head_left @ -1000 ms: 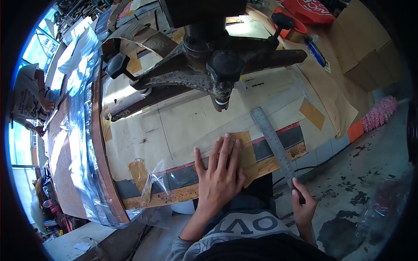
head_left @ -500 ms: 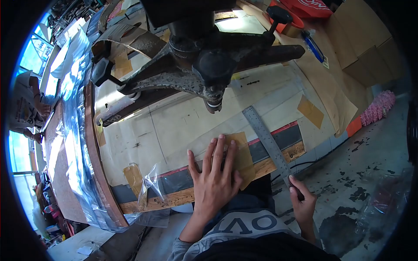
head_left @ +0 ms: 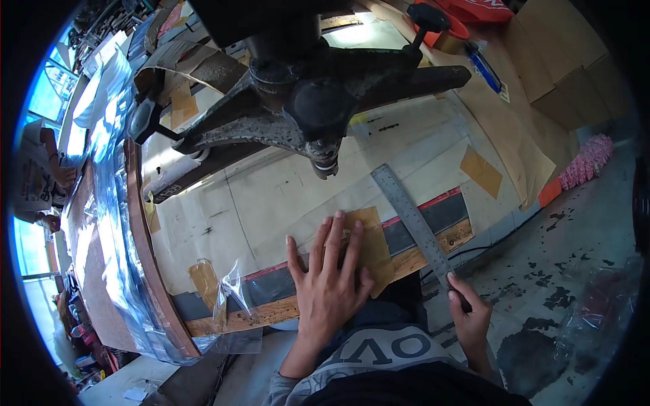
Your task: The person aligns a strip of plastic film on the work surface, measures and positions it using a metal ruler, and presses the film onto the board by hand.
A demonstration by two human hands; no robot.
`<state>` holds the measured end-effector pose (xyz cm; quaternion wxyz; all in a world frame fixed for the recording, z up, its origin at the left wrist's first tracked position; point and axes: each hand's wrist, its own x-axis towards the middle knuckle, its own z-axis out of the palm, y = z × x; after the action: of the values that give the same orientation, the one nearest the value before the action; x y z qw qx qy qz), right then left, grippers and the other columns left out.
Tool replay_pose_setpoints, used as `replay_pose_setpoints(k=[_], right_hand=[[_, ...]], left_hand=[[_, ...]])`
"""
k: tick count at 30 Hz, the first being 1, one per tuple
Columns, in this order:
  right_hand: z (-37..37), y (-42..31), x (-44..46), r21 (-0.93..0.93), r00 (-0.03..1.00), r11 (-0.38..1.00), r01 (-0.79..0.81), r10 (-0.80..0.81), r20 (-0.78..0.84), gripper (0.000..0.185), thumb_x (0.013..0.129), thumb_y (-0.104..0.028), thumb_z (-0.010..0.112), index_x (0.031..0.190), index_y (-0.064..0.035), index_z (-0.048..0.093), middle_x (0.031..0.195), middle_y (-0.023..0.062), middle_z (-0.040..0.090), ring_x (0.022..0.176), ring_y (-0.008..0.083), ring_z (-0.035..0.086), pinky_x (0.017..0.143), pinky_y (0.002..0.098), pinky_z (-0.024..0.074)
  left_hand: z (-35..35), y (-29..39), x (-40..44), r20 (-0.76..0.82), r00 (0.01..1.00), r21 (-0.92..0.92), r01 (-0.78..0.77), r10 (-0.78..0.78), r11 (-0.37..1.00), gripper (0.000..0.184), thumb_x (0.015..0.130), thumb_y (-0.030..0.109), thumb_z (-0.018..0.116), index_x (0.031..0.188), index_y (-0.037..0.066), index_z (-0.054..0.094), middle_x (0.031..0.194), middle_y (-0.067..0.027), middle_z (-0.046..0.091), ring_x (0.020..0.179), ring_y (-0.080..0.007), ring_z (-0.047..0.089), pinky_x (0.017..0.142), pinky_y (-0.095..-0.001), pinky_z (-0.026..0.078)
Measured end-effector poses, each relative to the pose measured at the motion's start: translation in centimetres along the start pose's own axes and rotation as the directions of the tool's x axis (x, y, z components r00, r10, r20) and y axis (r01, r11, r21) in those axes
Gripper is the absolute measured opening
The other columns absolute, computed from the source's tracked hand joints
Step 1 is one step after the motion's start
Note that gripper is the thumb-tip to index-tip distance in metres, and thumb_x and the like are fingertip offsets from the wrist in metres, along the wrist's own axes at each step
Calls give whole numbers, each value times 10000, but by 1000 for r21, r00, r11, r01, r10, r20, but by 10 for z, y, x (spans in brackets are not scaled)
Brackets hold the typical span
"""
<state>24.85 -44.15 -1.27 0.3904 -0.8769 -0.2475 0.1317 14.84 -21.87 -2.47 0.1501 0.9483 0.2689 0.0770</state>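
My left hand (head_left: 330, 284) lies flat with its fingers spread on the near edge of the paper-covered board (head_left: 271, 203), beside a piece of brown tape (head_left: 374, 243). In my right hand (head_left: 470, 314) is the lower end of a metal ruler (head_left: 413, 216), pinched between thumb and fingers. The ruler slants across a dark strip (head_left: 443, 211) with a red line and over the wooden edge (head_left: 250, 317). Its far end rests on the pale paper.
A dark metal machine arm (head_left: 318, 108) hangs over the board. Plastic sheeting (head_left: 115, 203) lies along the left, where another person (head_left: 37, 166) stands. At the right are a cardboard box (head_left: 569, 68), a blue cutter (head_left: 484, 70) and a pink fluffy item (head_left: 588, 162).
The machine arm and the board's left part have shifted left in view. My left hand appears slightly further left, and the ruler has moved a little left, still in my right hand.
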Motion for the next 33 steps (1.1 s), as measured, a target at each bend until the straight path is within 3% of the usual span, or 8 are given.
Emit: replay_pose_setpoints(k=[6, 9, 18, 21, 33], right_hand=[[0, 2, 1, -47, 999, 998, 39, -39, -8, 353, 836, 21, 651, 1175, -77, 664, 926, 133, 709, 710, 119, 663, 641, 242, 502], [-5, -1, 2, -5, 997, 998, -57, 57, 52, 351, 836, 17, 651, 1171, -85, 666, 956, 139, 709, 738, 146, 691, 638, 253, 510], [-4, -1, 5, -31, 999, 999, -21, 22, 34, 334, 842, -14, 665, 1166, -94, 672, 930, 108, 715, 635, 125, 642, 598, 253, 499], [-7, -6, 5, -32, 993, 995, -90, 92, 68, 330, 841, -18, 668, 1161, -96, 675, 950, 113, 715, 638, 127, 649, 592, 254, 500], [-6, -2, 5, -20, 995, 997, -79, 80, 59, 334, 833, -28, 686, 1159, -104, 678, 946, 114, 715, 632, 136, 652, 581, 254, 499]], left_hand=[[0, 0, 0, -12, 1000, 5, -8, 8, 1000, 670, 722, 242, 568, 1383, 179, 485, 1474, -82, 385, 1346, -250, 390, 1156, -568, 79], [0, -1, 0, -13, 1000, 8, -7, 7, 1000, 666, 722, 241, 568, 1380, 177, 488, 1474, -83, 386, 1345, -252, 391, 1155, -565, 83], [-1, 1, 1, -11, 1000, 3, -3, 3, 1000, 676, 710, 224, 560, 1380, 176, 486, 1461, -90, 396, 1346, -260, 389, 1158, -553, 69], [-2, 2, 1, -9, 1000, 7, -2, 3, 1000, 673, 708, 221, 554, 1376, 171, 490, 1463, -94, 393, 1347, -261, 388, 1159, -549, 63], [-5, 4, 2, 6, 1000, 11, -2, 2, 1000, 663, 710, 214, 551, 1366, 136, 494, 1465, -102, 387, 1342, -266, 392, 1160, -549, 55]])
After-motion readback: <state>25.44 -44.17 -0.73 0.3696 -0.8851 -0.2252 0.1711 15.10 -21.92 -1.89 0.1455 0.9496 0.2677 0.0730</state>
